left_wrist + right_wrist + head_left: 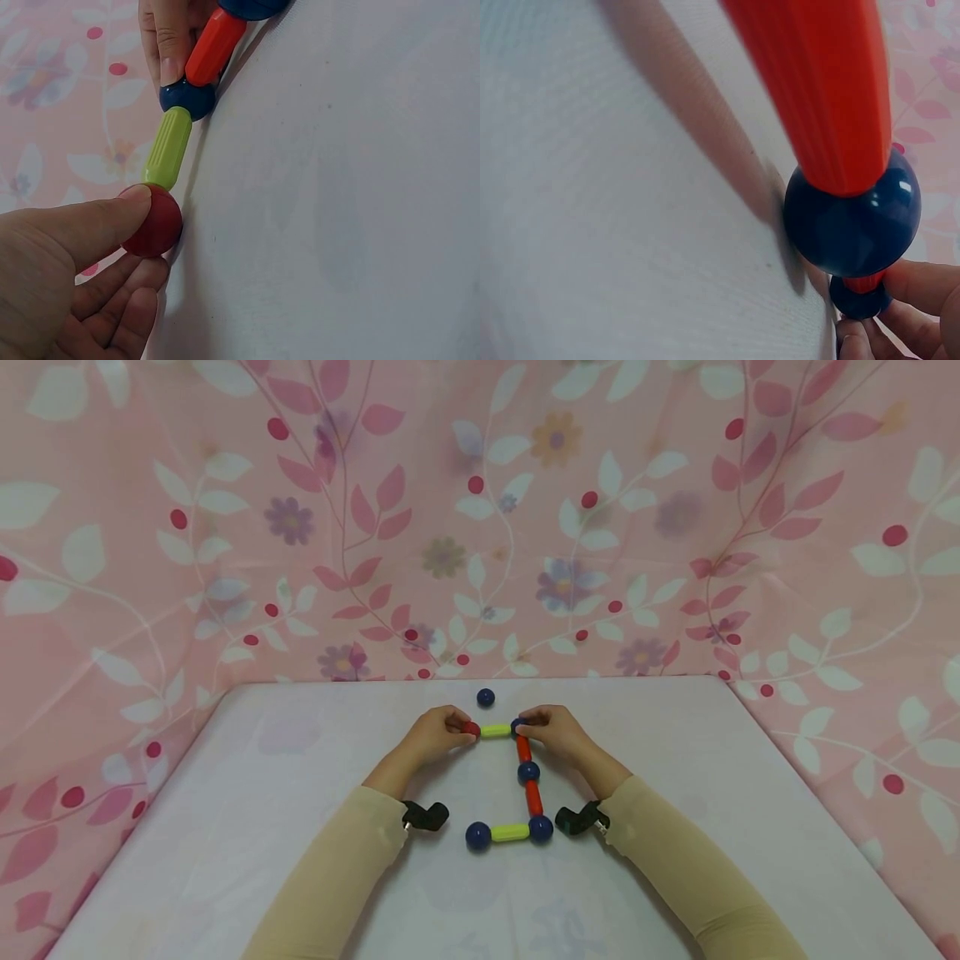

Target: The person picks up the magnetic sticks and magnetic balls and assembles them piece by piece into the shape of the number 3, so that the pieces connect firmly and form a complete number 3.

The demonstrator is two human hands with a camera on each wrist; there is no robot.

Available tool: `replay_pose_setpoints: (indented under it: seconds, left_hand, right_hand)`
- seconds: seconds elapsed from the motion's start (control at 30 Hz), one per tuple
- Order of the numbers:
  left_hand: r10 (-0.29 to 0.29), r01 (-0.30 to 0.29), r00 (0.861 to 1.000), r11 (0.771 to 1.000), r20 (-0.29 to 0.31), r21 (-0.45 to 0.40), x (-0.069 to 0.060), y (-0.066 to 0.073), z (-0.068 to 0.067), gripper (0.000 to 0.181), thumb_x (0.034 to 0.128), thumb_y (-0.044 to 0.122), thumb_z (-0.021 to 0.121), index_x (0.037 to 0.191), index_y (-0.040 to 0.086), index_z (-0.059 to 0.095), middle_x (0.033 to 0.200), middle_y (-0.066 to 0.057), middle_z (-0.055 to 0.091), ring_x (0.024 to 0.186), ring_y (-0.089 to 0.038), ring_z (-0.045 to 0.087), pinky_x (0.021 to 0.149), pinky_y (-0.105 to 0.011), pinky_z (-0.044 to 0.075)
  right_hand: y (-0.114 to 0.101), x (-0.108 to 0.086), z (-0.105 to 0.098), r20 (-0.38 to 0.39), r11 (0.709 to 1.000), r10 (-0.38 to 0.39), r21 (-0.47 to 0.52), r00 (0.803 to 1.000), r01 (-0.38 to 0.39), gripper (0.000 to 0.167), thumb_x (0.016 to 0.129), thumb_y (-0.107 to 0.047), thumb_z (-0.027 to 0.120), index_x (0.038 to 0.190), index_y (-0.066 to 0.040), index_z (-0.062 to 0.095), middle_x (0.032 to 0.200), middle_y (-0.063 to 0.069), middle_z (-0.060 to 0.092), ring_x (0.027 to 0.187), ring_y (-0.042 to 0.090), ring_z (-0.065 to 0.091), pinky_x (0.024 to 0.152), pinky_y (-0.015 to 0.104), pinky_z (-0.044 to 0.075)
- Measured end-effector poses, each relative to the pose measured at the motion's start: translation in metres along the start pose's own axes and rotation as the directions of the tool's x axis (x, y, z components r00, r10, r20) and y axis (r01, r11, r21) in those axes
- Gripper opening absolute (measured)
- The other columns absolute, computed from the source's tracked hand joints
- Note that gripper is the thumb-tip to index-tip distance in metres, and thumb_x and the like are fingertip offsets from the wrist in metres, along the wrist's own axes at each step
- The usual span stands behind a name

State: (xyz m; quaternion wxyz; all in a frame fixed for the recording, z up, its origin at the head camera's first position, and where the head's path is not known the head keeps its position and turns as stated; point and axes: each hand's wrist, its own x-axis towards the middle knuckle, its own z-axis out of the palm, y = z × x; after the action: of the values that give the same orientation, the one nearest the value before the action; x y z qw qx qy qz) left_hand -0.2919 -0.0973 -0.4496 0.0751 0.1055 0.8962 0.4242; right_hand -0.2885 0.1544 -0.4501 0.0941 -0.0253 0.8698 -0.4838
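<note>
Between thumb and fingers my left hand (438, 735) pinches a red ball (156, 223). A yellow-green rod (168, 148) joins that ball to a dark blue ball (187, 99), which my right hand (557, 732) grips at the far corner. From this corner a red rod (523, 748) runs toward me to a middle blue ball (528, 772). Another red rod (533, 797) leads on to the near corner blue ball (541, 828). There a second yellow-green rod (510, 832) reaches left to an end blue ball (477, 837).
A loose dark blue ball (486, 697) lies near the back edge of the white-covered table (300, 852). Behind it hangs a pink floral cloth (420, 527). Black wrist cameras (426, 816) sit at both sleeve cuffs.
</note>
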Motion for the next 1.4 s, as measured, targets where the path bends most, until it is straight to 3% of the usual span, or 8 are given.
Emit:
replay_pose_setpoints:
  seconds: [0.33, 0.67, 1.03, 1.4]
  left_hand:
    - [-0.013, 0.013, 1.000, 1.000, -0.013, -0.002, -0.0009, 0.0018, 0.0018, 0.029, 0.0884, 0.023, 0.079, 0.113, 0.010, 0.069, 0.106, -0.004, 0.069, 0.095, -0.018, 0.062, 0.089, -0.035, 0.051]
    - [0.021, -0.022, 0.998, 1.000, -0.053, -0.010, 0.0014, -0.0004, 0.0050, 0.029, 0.0893, 0.021, 0.078, 0.114, 0.008, 0.070, 0.103, -0.004, 0.070, 0.094, -0.018, 0.063, 0.088, -0.035, 0.051]
    - [0.020, -0.022, 0.996, 0.999, -0.092, -0.023, 0.0039, 0.0004, 0.0062, 0.028, 0.0881, 0.020, 0.079, 0.112, 0.008, 0.071, 0.101, -0.005, 0.070, 0.094, -0.019, 0.063, 0.089, -0.035, 0.052]
    - [0.005, -0.006, 0.996, 1.000, -0.090, -0.016, -0.0009, -0.0005, 0.0024, 0.027, 0.0892, 0.020, 0.078, 0.111, 0.007, 0.071, 0.102, -0.006, 0.070, 0.096, -0.019, 0.065, 0.087, -0.034, 0.053]
  right_hand:
    - [0.0004, 0.0002, 0.0004, -0.007, 1.000, 0.002, 0.003, 1.000, -0.002, 0.034, 0.093, -0.024, 0.073, 0.123, -0.008, 0.069, 0.116, 0.010, 0.067, 0.104, 0.025, 0.058, 0.090, 0.038, 0.050]
    - [0.0001, 0.0014, 0.0019, -0.028, 1.000, 0.002, 0.015, 1.000, -0.002, 0.033, 0.094, -0.022, 0.072, 0.123, -0.006, 0.068, 0.117, 0.011, 0.067, 0.106, 0.026, 0.058, 0.093, 0.039, 0.049]
    - [-0.0005, 0.0026, 0.0022, -0.048, 0.999, 0.000, 0.034, 0.999, 0.001, 0.034, 0.094, -0.020, 0.072, 0.123, -0.003, 0.068, 0.117, 0.013, 0.067, 0.107, 0.027, 0.057, 0.094, 0.040, 0.048]
    - [-0.0010, 0.0022, 0.0033, -0.048, 0.999, 0.008, 0.038, 0.999, -0.006, 0.033, 0.094, -0.019, 0.072, 0.124, -0.005, 0.068, 0.118, 0.012, 0.067, 0.108, 0.027, 0.058, 0.094, 0.039, 0.048]
